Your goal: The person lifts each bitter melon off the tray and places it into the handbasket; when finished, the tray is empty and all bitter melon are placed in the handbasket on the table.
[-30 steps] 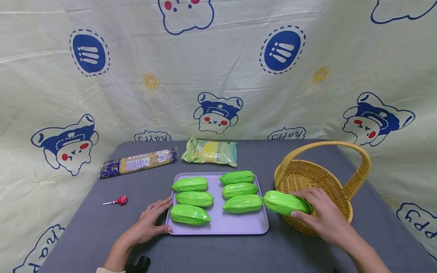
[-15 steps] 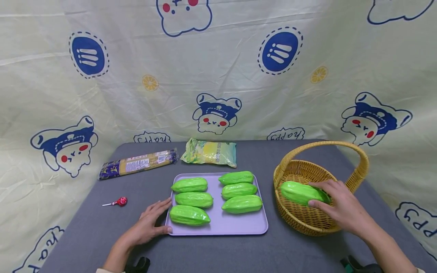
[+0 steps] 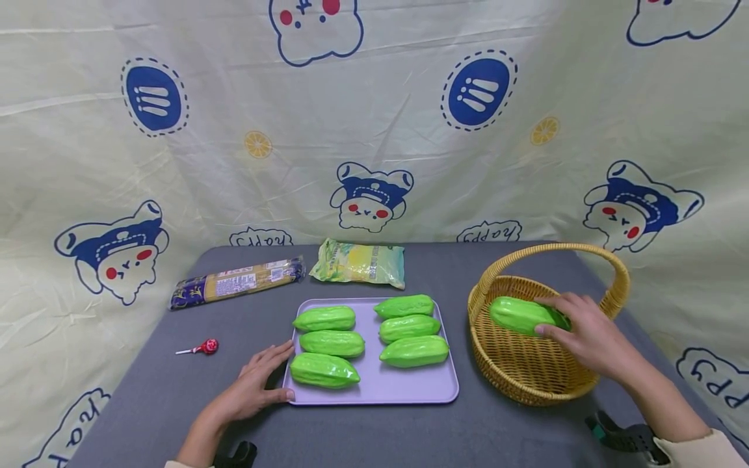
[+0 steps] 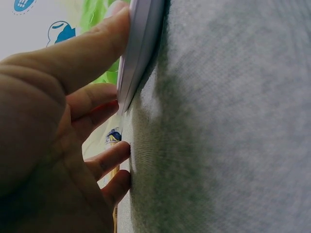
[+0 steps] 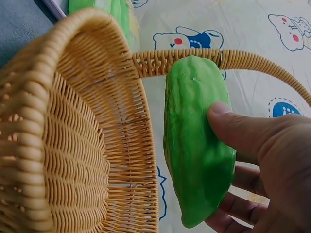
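Note:
My right hand [image 3: 591, 335] grips a green ridged bitter melon [image 3: 521, 315] between thumb and fingers, over the opening of a wicker basket [image 3: 541, 364]. In the right wrist view the bitter melon [image 5: 197, 136] hangs tip down, apart from the basket wall [image 5: 129, 141]. On the left, my left hand [image 3: 257, 383] touches the left edge of a lilac tray [image 3: 404, 390], fingers fairly straight. Seen from the left wrist, the thumb [image 4: 97, 46] lies against the tray rim [image 4: 138, 53]. Two columns of bitter melons, left [image 3: 324, 370] and right [image 3: 414, 351], lie on that tray.
Behind the tray lie a long packet of what looks like noodles [image 3: 236, 283] and a green-yellow bag [image 3: 359, 263]. A red lollipop [image 3: 207, 346] rests on the grey tablecloth at left. The basket's tall handle [image 3: 556, 247] arches above its far side.
My right hand has carried the bitter melon rightward and away from me, from the basket's left rim to over its opening. My left hand has stayed at the tray edge.

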`<act>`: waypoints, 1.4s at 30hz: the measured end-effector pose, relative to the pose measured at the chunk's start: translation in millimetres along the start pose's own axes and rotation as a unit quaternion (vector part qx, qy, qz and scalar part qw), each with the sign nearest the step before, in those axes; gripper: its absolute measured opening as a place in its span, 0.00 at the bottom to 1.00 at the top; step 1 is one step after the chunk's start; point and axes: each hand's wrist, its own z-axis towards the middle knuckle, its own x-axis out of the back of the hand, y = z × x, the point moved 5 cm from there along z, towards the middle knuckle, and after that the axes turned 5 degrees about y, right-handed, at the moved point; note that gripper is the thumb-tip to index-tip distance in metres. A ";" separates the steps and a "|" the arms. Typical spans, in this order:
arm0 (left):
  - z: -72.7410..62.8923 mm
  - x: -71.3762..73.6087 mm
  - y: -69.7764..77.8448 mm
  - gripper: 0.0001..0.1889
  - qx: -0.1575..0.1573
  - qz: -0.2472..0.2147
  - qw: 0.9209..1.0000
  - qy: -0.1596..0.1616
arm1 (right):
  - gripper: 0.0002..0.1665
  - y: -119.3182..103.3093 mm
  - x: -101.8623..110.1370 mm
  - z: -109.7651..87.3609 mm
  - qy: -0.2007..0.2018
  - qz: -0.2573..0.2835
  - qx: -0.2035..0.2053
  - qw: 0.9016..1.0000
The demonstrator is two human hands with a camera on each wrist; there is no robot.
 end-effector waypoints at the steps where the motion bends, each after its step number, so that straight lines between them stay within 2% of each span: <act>1: 0.1 -0.2 -0.1 0.43 0.002 -0.001 1.000 -0.002 | 0.27 1.0 -0.2 1.1 -0.002 0.001 0.001 1.000; 12: 0.7 0.3 1.0 0.43 0.009 -0.007 1.000 -0.010 | 0.27 10.5 -5.5 14.1 -0.025 -0.005 0.000 1.000; 20: 0.9 0.6 0.1 0.43 0.013 -0.008 1.000 -0.013 | 0.30 20.5 -14.3 23.9 -0.075 0.004 -0.040 0.996; 31: 0.1 0.8 0.7 0.43 0.005 -0.005 1.000 -0.005 | 0.34 33.2 -28.7 33.1 -0.124 0.005 -0.069 0.990; 42: -0.9 0.2 0.9 0.43 -0.005 0.001 1.000 0.001 | 0.30 47.2 -47.2 38.8 -0.145 0.024 -0.072 0.986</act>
